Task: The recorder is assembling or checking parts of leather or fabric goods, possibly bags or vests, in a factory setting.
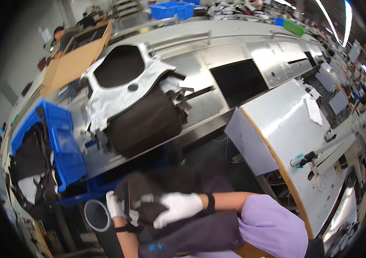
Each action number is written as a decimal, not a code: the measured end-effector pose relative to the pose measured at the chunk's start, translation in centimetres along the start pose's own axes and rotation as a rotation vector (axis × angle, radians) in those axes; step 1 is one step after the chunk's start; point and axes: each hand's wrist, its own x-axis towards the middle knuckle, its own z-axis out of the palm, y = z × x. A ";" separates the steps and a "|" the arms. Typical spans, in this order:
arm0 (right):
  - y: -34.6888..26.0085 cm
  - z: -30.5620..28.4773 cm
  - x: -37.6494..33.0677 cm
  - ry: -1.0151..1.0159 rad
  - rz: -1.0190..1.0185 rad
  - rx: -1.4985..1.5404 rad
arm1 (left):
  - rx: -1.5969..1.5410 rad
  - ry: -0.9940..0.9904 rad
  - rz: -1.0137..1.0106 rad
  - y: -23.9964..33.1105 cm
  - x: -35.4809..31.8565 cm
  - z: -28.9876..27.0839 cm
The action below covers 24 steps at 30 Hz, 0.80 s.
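Note:
In my lap area lies a dark brown fabric piece (136,188), blurred by motion, with small white and grey bits along it. My left hand (114,205), in a white glove, is closed on its left edge, most of the fingers hidden. From the right, my right hand (179,209), also white-gloved, grips the fabric between thumb and fingers. Beyond them, on the metal table, rests a stack of dark brown fabric panels (146,122) with a white panel (120,101) on top, which has a large opening.
A blue crate (69,146) of dark fabric pieces stands at the left. Below it is a round grey-rimmed container (97,215). The sewing machine table (284,116) rises on the right, with a sewing machine (337,148). An open cardboard box (73,64) sits far left, near other people.

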 end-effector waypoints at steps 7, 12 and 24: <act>0.2 -2.8 1.9 0.073 -0.227 -0.388 | 0.504 -0.210 0.630 5.7 -4.3 3.5; 0.8 -1.7 2.4 -0.113 -0.279 -0.340 | 0.965 -0.730 0.970 12.3 -6.0 8.0; -0.2 -2.4 -2.4 0.109 -0.146 -0.576 | 0.522 -0.461 0.183 11.3 -2.1 -1.4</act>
